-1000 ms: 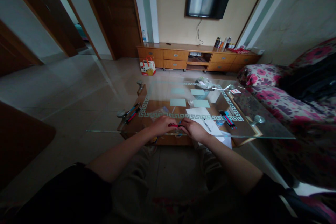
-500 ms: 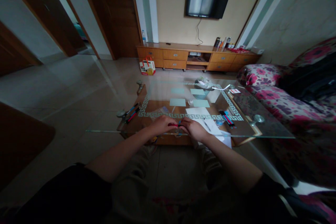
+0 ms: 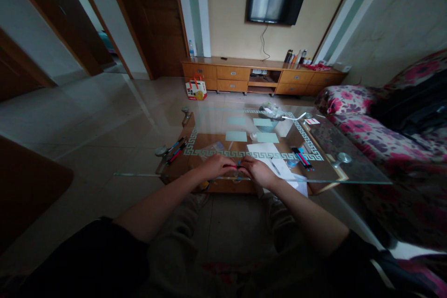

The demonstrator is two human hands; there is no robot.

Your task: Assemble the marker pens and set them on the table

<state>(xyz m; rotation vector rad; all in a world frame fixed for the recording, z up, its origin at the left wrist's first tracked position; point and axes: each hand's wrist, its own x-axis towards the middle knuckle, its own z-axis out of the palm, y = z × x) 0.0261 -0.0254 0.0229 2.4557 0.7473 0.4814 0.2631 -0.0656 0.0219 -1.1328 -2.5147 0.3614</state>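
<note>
Red pen point(image 3: 231, 166), small and half hidden, sits pinched between two bare hands at the near edge of a glass coffee table point(image 3: 345, 174). The left hand point(image 3: 215, 167) is curled closed around the red end; the right hand point(image 3: 257, 171) is closed on the darker end, the fingertips of both nearly touching over the middle. Whether that dark end is a cap or the tip cannot be told at this size.

Across the last second almost nothing has shifted: the hands sit in the same spot and the pen shows the same short red stretch between them, perhaps a shade less of it. Judged from that, the two parts are being worked together or apart with fine finger pressure, and the job is not visibly finished.

Just beyond and to the right of the grip lies white paper point(image 3: 265, 150), with a second pen point(image 3: 275, 166) resting on it. Further right is a cluster of markers point(image 3: 302, 158); off to the left, well apart, lie more markers point(image 3: 176, 149). Beyond the grip, pale green cards point(image 3: 236, 136) are laid out in rows, and a small basket point(image 3: 270, 124) stands at the far side.
</note>
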